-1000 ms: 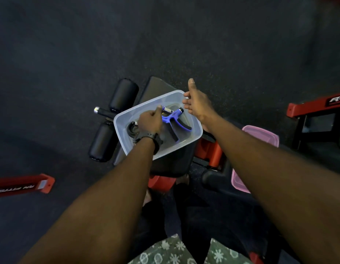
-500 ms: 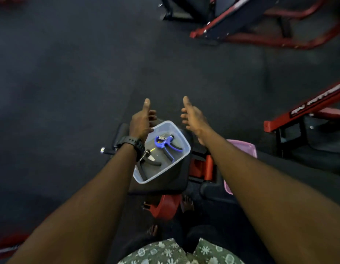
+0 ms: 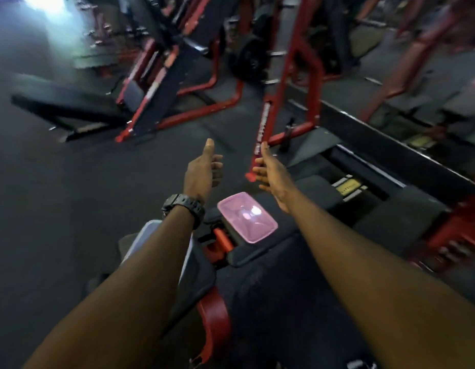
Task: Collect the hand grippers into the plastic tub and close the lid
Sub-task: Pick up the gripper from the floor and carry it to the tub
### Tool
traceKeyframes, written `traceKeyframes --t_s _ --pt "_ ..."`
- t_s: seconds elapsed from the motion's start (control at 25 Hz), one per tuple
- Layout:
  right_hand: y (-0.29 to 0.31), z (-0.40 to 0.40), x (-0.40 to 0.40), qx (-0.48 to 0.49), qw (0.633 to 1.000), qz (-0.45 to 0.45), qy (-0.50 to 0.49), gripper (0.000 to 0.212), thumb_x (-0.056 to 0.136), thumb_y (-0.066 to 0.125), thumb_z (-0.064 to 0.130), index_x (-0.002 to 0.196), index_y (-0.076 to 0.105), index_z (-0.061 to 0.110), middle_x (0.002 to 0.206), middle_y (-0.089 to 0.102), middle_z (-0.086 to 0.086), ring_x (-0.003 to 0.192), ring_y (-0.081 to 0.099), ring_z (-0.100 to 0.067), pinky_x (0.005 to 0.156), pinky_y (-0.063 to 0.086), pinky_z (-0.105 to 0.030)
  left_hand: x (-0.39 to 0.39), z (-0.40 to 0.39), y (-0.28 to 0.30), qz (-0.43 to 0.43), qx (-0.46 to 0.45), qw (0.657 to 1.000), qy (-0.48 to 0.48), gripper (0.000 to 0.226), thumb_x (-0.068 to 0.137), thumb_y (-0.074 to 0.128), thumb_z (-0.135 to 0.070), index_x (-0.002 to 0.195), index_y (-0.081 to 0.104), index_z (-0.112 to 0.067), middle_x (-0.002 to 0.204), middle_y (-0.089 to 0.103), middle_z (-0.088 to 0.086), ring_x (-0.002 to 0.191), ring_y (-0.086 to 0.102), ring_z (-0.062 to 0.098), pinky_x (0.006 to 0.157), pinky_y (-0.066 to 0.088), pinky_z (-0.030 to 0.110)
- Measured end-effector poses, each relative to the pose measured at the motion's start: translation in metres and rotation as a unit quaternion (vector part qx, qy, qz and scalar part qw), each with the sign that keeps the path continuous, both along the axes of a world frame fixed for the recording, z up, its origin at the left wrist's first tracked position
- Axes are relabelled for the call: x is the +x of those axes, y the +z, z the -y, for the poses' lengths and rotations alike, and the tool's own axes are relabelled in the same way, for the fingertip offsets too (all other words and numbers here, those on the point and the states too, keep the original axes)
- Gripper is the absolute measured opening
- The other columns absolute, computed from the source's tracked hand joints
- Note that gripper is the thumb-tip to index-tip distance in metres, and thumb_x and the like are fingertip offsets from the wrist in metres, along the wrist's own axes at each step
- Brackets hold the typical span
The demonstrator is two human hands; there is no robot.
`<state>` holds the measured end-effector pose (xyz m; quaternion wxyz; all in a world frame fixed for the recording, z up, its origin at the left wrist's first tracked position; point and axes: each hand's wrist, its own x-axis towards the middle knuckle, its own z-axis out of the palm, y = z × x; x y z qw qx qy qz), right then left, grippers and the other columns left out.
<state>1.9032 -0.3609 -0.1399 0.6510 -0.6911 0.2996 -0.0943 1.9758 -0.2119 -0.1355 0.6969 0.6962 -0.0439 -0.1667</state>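
My left hand [image 3: 203, 168] is stretched out in front of me, fingers curled and thumb up, holding nothing. My right hand [image 3: 271, 170] is held out beside it with fingers apart and empty. The clear plastic tub [image 3: 146, 233] sits on the bench pad below my left forearm, which hides nearly all of it; only its left rim shows. The hand grippers inside are hidden. The pink lid [image 3: 247, 217] lies flat on the bench between my forearms, to the right of the tub.
The black bench pad [image 3: 201, 272] has red frame parts [image 3: 215, 323] under it. Red and black gym machines [image 3: 178, 83] and a red rack [image 3: 292, 83] stand ahead on the dark floor. A black platform edge [image 3: 385, 145] runs at the right.
The view has tilted up from the tub to the gym room. Both hands have lifted away from the tub and stretched forward; the tub now lies under my left forearm.
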Motion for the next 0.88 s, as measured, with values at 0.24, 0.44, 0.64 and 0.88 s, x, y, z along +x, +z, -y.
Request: traceKeyframes --t_s 0.24,0.44,0.64,0.88 --pt "0.025 0.063 -0.21 -0.017 0.979 -0.007 -0.204 0.069 0.098 0.033 0.062 0.13 0.057 0.006 0.138 0.056 -0.026 0.127 0.053 -0.042 0.108 0.041 -0.054 -0.131 0.114 0.015 0.008 -0.028 0.977 -0.21 0.067 0.088 0.042 -0.07 0.094 0.071 -0.011 0.089 0.068 0.008 0.076 0.061 0.022 0.068 0.047 0.036" --pt "0.006 0.055 -0.406 -0.008 0.927 -0.012 -0.375 0.063 0.096 0.035 0.065 0.116 0.06 0.011 0.131 0.061 -0.024 0.097 0.058 -0.024 0.091 0.048 -0.041 -0.287 0.154 0.01 -0.024 -0.036 0.933 -0.357 0.059 0.093 0.041 -0.065 0.089 0.068 -0.013 0.08 0.064 0.002 0.064 0.058 0.013 0.057 0.043 0.027" --pt "-0.027 -0.012 -0.543 0.065 0.867 -0.049 -0.491 0.079 0.094 0.035 0.067 0.13 0.056 0.0 0.137 0.056 -0.027 0.116 0.061 -0.039 0.109 0.038 -0.06 -0.405 0.137 -0.018 -0.032 0.021 0.878 -0.478 0.058 0.095 0.035 -0.064 0.09 0.068 -0.016 0.085 0.065 0.002 0.072 0.059 0.016 0.064 0.045 0.028" --pt "-0.054 -0.055 -0.598 0.088 0.827 -0.049 -0.553 0.078 0.095 0.035 0.067 0.128 0.056 0.0 0.136 0.056 -0.027 0.103 0.061 -0.033 0.093 0.048 -0.048 -0.459 0.128 -0.041 -0.023 0.049 0.838 -0.543 0.067 0.095 0.036 -0.065 0.108 0.066 -0.007 0.099 0.061 0.012 0.079 0.057 0.02 0.063 0.044 0.028"
